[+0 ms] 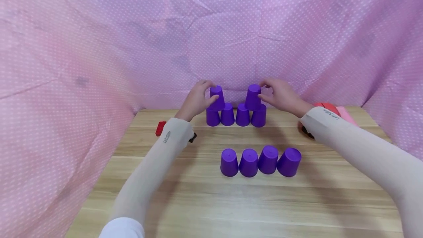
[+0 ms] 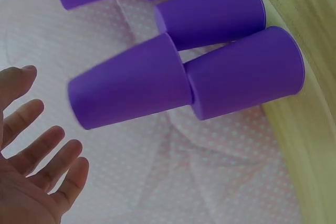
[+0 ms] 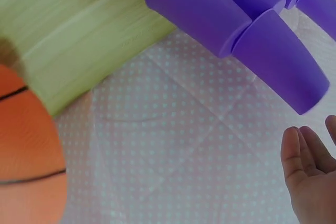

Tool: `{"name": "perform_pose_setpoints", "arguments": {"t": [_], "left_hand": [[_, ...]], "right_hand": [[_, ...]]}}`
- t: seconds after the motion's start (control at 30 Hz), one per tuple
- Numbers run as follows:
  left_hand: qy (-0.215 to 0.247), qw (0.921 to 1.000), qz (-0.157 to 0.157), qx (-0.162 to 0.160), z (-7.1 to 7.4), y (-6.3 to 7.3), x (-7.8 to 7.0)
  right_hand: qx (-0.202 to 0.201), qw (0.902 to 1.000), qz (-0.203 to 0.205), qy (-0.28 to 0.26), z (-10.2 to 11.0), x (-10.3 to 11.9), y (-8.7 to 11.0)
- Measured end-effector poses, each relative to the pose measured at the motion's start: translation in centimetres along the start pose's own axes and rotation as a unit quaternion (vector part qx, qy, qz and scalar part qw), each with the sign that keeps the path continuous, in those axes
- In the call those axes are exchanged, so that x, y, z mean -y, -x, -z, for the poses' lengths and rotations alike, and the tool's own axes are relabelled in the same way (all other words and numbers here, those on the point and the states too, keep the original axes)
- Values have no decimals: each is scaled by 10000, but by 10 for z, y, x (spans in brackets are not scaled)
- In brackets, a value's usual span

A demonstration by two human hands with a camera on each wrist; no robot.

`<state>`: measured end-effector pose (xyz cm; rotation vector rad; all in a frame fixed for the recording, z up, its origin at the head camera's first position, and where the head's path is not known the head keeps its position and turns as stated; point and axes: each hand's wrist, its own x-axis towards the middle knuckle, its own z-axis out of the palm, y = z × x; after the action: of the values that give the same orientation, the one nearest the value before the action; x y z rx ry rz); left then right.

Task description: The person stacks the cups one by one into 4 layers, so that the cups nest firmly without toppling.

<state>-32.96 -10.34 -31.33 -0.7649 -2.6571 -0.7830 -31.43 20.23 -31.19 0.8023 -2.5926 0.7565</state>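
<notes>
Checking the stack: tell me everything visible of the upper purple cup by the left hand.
The upper cup is plain purple, smooth and plastic-looking, tapering from a wide rim to a narrower closed end. It stands upside down, its rim resting across the outermost lower cup and its neighbour. The left hand is beside it, fingers spread, not touching. Its inside is hidden.

Light wood-grain tabletop (image 1: pixel 188 201), its streaks running crosswise. Front row: four inverted purple cups (image 1: pixel 248 163) are standing side by side, the third sitting slightly farther back. Rear row, near the far edge: four matching purple cups (image 1: pixel 242 116) are standing inverted in line. Left: one small red object (image 1: pixel 160 128) is lying. Right: an orange basketball (image 3: pixel 31 145) is resting, partly hidden, near a pink item (image 1: pixel 347 116).
</notes>
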Motion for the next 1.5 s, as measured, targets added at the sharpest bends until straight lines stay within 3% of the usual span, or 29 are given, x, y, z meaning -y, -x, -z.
{"name": "perform_pose_setpoints", "arguments": {"t": [0.17,0.33,0.5,0.7,0.83,1.0,1.5], "left_hand": [[-205,9969,-763,60,5,25,-9],[-277,9862,-1625,164,4,52,-20],[-231,9767,-2035,633,-7,80,-33],[-215,9682,-2160,1244,-23,111,-41],[-168,9684,-2013,1463,-33,122,-40],[-4,9701,-1709,1721,-39,128,-39],[151,9709,-1512,1854,-41,139,-41]], "right_hand": [[-37,9991,383,157,7,7,17],[28,9922,1229,208,6,25,40],[524,9810,1858,182,-5,43,65],[1280,9689,2098,303,-25,62,93],[1549,9628,2198,282,-36,67,103],[1618,9634,2130,173,-41,68,109],[1691,9633,2086,39,-46,71,113]]}}
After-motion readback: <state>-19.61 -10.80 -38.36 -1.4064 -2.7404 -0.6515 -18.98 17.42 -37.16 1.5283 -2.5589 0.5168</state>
